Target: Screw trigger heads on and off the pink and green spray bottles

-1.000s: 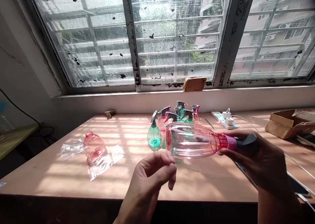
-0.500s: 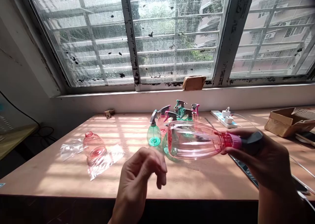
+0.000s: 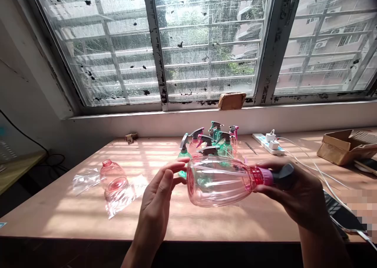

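Note:
A clear pink spray bottle (image 3: 219, 181) lies sideways in the air above the table, its base toward the left. My right hand (image 3: 297, 193) is closed around its pink collar and dark spray head. Beside the bottle's base, my left hand (image 3: 160, 197) is open with fingers bent; whether the fingertips touch the base I cannot tell. Behind them stands a group of green and pink spray bottles with trigger heads, among them a green spray bottle (image 3: 183, 154) partly hidden by my left fingers. A pink bottle without a head (image 3: 113, 174) rests on the table at the left.
Crumpled clear plastic bags (image 3: 125, 197) lie around the headless bottle. A white power strip (image 3: 268, 142) with plugs and cables is at the back right, near an open cardboard box (image 3: 343, 146). A dark phone-like device (image 3: 343, 213) lies right of my right hand. Windows rise behind the table (image 3: 88, 217).
My right hand has brought the spray bottle left and slightly down. The left hand has moved a little left and up, its fingers opening out toward the bottle's base.

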Available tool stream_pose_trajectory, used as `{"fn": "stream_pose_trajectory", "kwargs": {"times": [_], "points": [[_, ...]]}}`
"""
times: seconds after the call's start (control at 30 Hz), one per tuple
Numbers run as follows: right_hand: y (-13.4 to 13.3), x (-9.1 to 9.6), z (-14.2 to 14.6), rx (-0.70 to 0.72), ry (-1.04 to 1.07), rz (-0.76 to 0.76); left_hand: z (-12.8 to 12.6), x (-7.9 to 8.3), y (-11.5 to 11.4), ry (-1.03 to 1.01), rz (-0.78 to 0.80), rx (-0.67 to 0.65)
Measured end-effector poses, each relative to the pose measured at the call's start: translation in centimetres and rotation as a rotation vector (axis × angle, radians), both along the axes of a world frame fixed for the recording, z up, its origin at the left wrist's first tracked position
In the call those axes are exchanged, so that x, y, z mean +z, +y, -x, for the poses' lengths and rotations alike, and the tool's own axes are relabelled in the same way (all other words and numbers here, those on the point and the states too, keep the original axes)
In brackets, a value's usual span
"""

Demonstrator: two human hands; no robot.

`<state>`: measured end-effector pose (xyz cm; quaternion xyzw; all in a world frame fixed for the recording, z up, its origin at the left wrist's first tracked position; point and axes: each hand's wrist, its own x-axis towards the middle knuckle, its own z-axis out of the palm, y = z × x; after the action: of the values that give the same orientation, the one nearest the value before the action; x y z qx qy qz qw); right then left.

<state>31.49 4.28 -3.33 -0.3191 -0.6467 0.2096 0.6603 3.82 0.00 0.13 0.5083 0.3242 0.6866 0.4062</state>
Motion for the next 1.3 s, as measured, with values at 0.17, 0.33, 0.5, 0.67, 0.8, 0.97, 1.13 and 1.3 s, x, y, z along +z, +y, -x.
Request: {"fn": "stream_pose_trajectory", "kwargs": {"times": [0.17,0.33,0.5,0.67,0.8,0.97,1.13,1.3], "points": [[-0.4,0.1,0.6,-0.02,-0.006,-0.021,0.0,-0.5,0.0,0.079,-0.013,-0.055],[-0.6,0.2,1.2,0.029,0.041,-0.051,0.9,-0.7,0.1,0.207,0.044,-0.127],[0.3,0.6,1.0,0.137,0.009,0.067,2.3,-0.3,-0.6,0.389,-0.085,-0.138],[0.7,0.9,1.4,0.263,-0.028,0.14,3.2,-0.1,-1.3,0.58,-0.285,-0.183],[0.1,0.3,2.1,0.114,0.036,0.134,3.6,0.0,-1.2,0.55,-0.291,-0.206],[0.2,-0.1,2.0,0.044,-0.04,-0.099,3.9,-0.1,-0.6,0.506,-0.027,-0.082],[0.3,-0.1,1.9,0.038,-0.015,-0.031,4.5,-0.3,-0.4,0.613,-0.035,-0.062],[0.6,-0.4,1.4,0.124,-0.021,0.069,5.8,-0.1,-1.0,0.761,-0.257,-0.146]]}}
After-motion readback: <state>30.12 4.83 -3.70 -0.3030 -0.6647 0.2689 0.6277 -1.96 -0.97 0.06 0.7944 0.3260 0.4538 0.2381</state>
